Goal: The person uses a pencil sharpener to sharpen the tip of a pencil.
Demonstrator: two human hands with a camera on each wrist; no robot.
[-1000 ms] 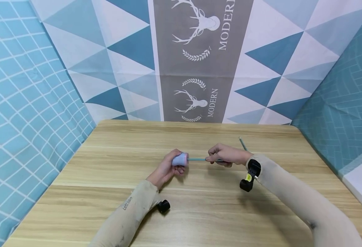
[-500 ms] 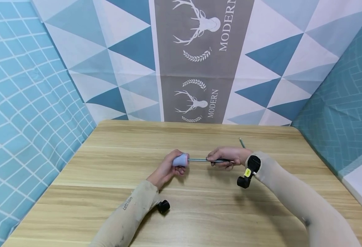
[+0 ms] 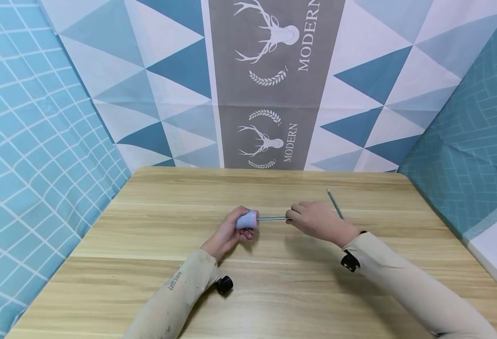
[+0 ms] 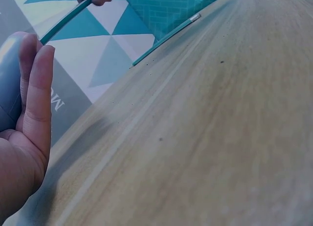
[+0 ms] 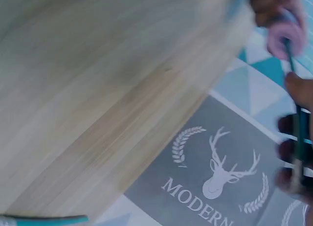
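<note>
My left hand (image 3: 228,234) grips a small lilac-blue pencil sharpener (image 3: 246,220) with a pink end, held sideways above the table. A teal pencil (image 3: 272,218) runs into the hole in that pink end (image 5: 280,46). To its right, my right hand (image 3: 321,223) pinches the pencil's other part, back of the hand facing up in the head view. In the left wrist view the curled fingers (image 4: 38,91) lie around the sharpener. The pencil's far end is hidden by the right hand in the head view.
Behind the right hand a second teal pencil (image 3: 335,204) lies on the wooden table (image 3: 269,292). A patterned cloth wall (image 3: 180,84) stands along the table's back edge. At the right edge is a white surface (image 3: 496,249).
My right hand has rolled over on the pencil, from knuckles sideways to back upward, and its wrist camera has turned with it. The left hand and sharpener stay in place.
</note>
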